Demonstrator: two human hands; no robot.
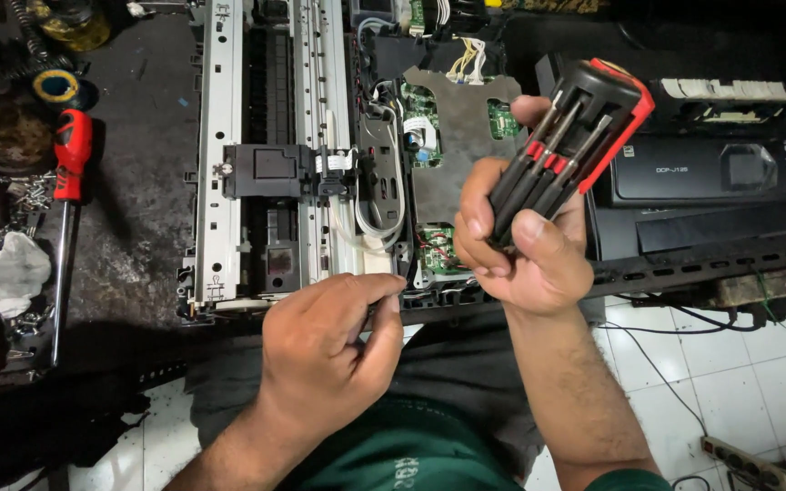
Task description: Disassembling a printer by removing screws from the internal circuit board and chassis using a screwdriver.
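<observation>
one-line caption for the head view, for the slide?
Right hand grips a black-and-red multi-bit screwdriver; left hand pinches a small dark part beside an opened printer.

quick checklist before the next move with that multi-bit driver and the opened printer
1. Right hand has a firm grip on the multi-bit screwdriver: ok, fingers wrap its fanned-out bits.
2. A bit is picked out: cannot tell; the left hand pinches something small and dark at its fingertips, too small to name.
3. Opened printer lies flat with its metal frame exposed: ok.
4. Circuit board and loose white wires are away from both hands: ok.
5. Red-handled screwdriver is within sight on the left: ok, lying untouched.
6. Bench left of the printer is tidy: not ok, a white rag and loose screws lie there.
</observation>
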